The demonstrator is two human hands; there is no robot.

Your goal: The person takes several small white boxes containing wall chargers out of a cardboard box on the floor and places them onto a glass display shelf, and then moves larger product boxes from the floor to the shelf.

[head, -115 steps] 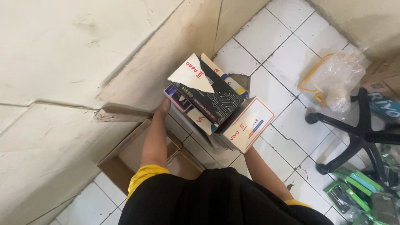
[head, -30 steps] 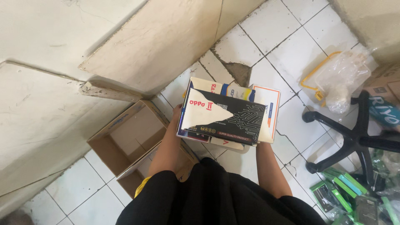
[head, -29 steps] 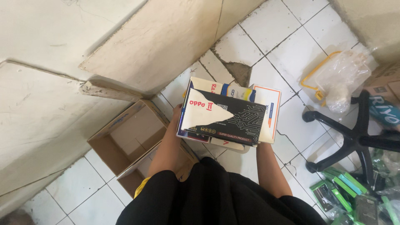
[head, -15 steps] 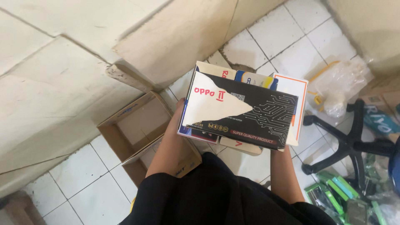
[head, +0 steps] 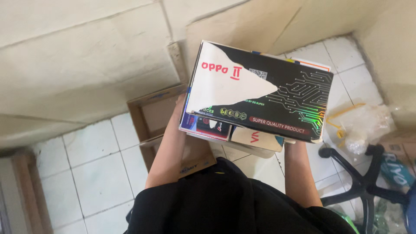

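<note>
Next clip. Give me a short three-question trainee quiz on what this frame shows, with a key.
1. True or false: the black-and-white cardboard box sits on top of a stack carried at chest height.
2. What lies on the white tiled floor under the left forearm? A) open brown carton B) bucket
3. What black thing stands at the right edge?

Key: 1 true. 2 A, the open brown carton. 3 The black chair base.

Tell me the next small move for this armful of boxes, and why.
Probably steady the load before moving on: shift the left hand further under the stack of boxes. The black-and-white top box overhangs the smaller ones beneath it, and both hands, the right hand too, grip only the near edges. An open cardboard box lies on the tiled floor just below.
</note>
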